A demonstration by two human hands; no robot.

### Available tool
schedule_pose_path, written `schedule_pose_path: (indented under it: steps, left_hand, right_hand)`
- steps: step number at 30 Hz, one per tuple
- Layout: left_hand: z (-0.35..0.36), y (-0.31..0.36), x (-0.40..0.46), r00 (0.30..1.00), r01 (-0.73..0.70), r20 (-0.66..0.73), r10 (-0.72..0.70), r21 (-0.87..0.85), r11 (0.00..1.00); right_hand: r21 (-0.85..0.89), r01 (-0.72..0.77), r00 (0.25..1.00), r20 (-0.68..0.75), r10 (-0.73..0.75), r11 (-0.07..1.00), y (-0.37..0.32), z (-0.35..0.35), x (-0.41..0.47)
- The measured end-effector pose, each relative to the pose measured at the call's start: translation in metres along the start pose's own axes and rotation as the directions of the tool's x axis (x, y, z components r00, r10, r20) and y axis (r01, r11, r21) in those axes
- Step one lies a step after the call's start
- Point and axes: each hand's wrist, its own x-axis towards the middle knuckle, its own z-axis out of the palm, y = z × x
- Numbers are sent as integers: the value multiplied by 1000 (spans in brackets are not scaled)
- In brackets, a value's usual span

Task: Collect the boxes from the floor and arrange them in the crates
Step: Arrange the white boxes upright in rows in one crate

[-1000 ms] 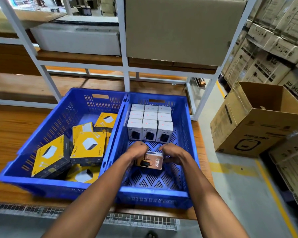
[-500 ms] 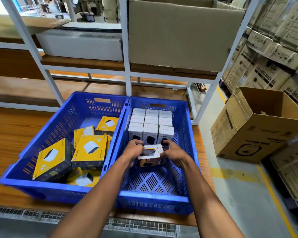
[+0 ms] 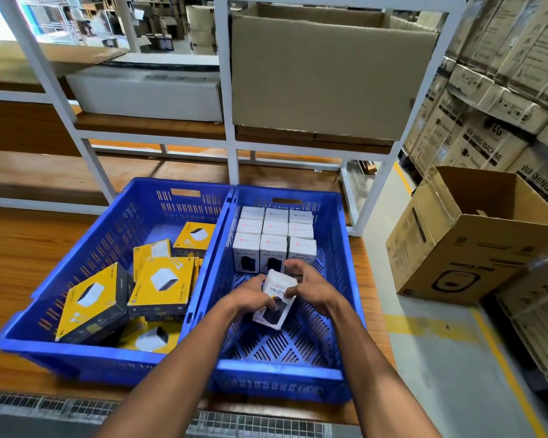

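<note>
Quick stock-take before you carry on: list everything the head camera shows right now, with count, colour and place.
blue crates: two, blue, side by side on the wooden bench.
white boxes: nine, white with dark print, upright in three rows at the far end of the right crate.
held box: one, white and black, tilted above the right crate floor.
yellow boxes: at least five, yellow and black, loose in the left crate.
open carton: one, brown, on the floor to the right.
stacked cartons: many, brown, far right.
shelf carton: one, brown, on the white rack.
left hand: one, grips the held box.
right hand: one, grips the held box.
</note>
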Motion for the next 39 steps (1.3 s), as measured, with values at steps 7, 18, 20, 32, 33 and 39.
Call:
schedule_pose_path:
  steps: [7,18,20,32,33,39]
  left_hand:
    - [-2,7,0,972,-90,-200,122,162,983]
    - [-7,12,-8,792,-95,-537,292,364,927]
    - [-7,10,-9,800,-22,-512,312,495,869]
    - [-5,1,-6,932,133,-344,113,615,777]
    - [-5,1,-5,933,141,-344,102,612,778]
    - [-4,2,-3,937,163,-340,82,633,757]
  right_hand:
    - [-142,-44,996,-78,33,989,10,4,13]
    - [-381,-7,990,-134,-48,925,-8,32,37]
    - [-395,38,984,-146,-103,918,-6,39,42]
    - [-266,23,974,-212,-81,964,1,55,61]
    - [-252,7,979,-195,-57,968,5,56,64]
    - [-114,2,999,-34,-6,994,23,52,71]
